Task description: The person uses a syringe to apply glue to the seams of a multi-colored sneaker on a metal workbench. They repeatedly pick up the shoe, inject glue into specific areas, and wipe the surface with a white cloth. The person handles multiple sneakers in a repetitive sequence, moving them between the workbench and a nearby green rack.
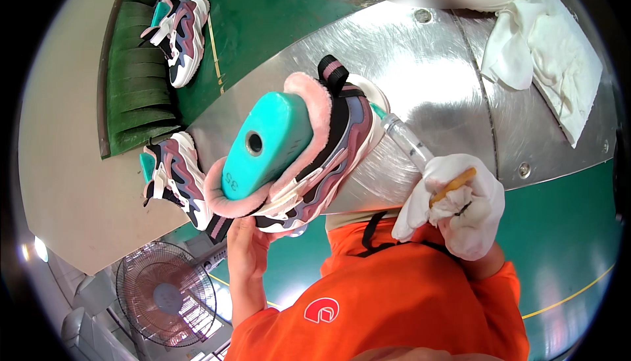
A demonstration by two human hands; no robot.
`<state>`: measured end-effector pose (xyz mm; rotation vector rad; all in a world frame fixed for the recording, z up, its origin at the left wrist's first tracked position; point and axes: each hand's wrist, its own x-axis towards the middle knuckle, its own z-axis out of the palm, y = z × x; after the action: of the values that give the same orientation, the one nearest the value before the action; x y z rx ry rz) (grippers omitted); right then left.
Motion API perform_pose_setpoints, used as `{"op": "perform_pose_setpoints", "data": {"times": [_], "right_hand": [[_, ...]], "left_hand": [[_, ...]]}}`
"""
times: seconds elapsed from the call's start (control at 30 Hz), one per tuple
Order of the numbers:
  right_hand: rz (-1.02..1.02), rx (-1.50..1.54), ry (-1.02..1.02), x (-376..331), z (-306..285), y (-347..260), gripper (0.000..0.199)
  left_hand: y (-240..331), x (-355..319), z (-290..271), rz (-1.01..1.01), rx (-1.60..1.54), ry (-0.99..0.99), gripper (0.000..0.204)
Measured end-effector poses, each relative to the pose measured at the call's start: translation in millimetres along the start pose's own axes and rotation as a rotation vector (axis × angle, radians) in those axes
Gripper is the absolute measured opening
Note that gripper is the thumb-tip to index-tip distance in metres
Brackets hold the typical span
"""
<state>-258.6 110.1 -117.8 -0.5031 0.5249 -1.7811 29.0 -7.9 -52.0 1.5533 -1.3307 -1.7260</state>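
A sports shoe [338, 150] in black, purple, pink and white is tilted up in front of me, with a teal shoe last [273, 134] filling its pink fluffy opening. My left hand [246, 246] grips it from below at the near end; the shoe hides part of the fingers. My right hand [453, 206], covered in white fabric with a yellow-orange piece on it, closes around a clear syringe [406, 141]. The syringe's green tip reaches the white sole edge at the shoe's far right side; whether it touches cannot be made out.
A shiny metal worktop [434, 72] lies beyond the shoe, with white cloths [559, 58] at its right. At left, more shoes [187, 39] stand by a green conveyor belt [141, 65], and another shoe [177, 177] sits nearer. A fan [167, 295] is at lower left.
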Motion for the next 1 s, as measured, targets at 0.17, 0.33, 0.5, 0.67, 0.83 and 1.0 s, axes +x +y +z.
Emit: {"op": "perform_pose_setpoints", "data": {"times": [0.17, 0.33, 0.5, 0.67, 0.83, 1.0], "right_hand": [[0.035, 0.077, 0.033, -2, 0, -3, 0.058], [0.05, 0.011, 0.046, -4, 0, -6, 0.058], [0.03, 0.02, 0.053, -6, 6, -4, 0.056], [0.054, 0.025, 0.069, -7, 12, -6, 0.054], [0.113, -0.054, 0.122, -9, 21, -13, 0.051], [0.206, -0.109, 0.19, -8, 34, -24, 0.046]], "left_hand": [[0, -2, 6, -0.005, -0.008, 0.029, 0.053], [-2, -5, 10, -0.027, -0.023, 0.014, 0.053], [-1, -13, 14, -0.077, -0.048, -0.021, 0.053], [-9, -20, 8, -0.115, -0.099, -0.09, 0.053], [-17, -30, 7, -0.173, -0.126, -0.144, 0.053], [-23, -36, 10, -0.174, -0.101, -0.159, 0.055]]}}
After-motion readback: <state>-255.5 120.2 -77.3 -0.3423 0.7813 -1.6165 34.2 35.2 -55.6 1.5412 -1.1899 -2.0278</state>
